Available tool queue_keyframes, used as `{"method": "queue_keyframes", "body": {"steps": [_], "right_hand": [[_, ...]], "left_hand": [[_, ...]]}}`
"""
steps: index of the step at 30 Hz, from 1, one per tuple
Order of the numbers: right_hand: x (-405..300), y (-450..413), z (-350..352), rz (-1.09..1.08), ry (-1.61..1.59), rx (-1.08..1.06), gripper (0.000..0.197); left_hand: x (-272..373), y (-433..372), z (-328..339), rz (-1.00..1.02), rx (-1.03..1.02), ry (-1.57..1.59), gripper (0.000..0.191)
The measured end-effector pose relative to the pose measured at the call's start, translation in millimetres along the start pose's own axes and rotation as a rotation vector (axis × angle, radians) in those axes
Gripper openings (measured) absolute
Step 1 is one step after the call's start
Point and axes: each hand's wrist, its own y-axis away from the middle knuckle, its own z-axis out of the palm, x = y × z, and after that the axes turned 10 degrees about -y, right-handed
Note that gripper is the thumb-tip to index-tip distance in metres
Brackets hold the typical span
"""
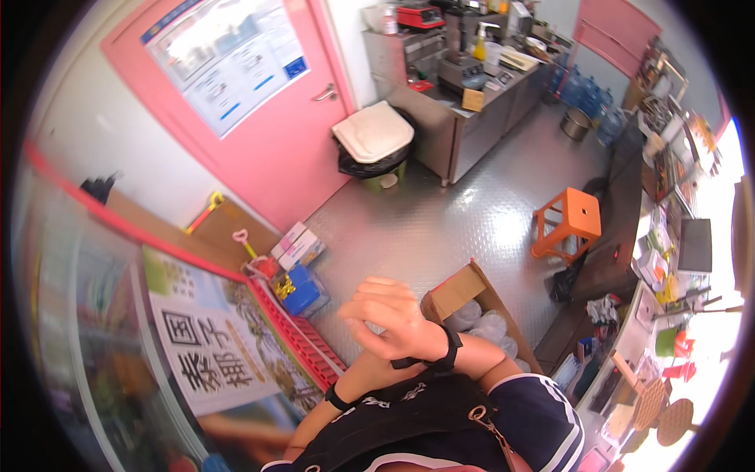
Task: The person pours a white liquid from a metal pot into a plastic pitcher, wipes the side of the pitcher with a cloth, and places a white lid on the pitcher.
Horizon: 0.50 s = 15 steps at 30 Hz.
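My right hand (380, 315) is raised before my chest, its fingers curled into a loose fist with nothing seen in it. A black wristband or watch (453, 349) is round my right wrist. My left hand (389, 371) lies against that wrist from below, by the black strap; its fingers are mostly hidden, so its grip cannot be told. Another black band (337, 399) circles my left wrist. Just under both arms is a black bag (413, 413) with white lettering and a metal ring, worn across my body.
An open cardboard box (457, 292) of clear plastic cups or lids stands ahead on the metal floor. Beyond are an orange plastic stool (581, 215), a lidded bin (374, 133), a steel counter (483, 138) and a pink door (253, 118). A cluttered worktop (640, 307) runs along the right.
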Motion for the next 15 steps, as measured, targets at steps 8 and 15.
{"method": "queue_keyframes", "body": {"steps": [8, 15], "right_hand": [[78.7, -19.1, -42.9, 0.089, 0.33, 0.09, 0.019], [184.1, -56.7, -53.1, 0.177, 0.546, -0.024, 0.016]], "left_hand": [[-66.6, -100.9, -46.3, 0.102, -0.338, 0.147, 0.06], [-132.4, -195.4, -120.7, 0.291, -0.442, 0.066, 0.059]]}}
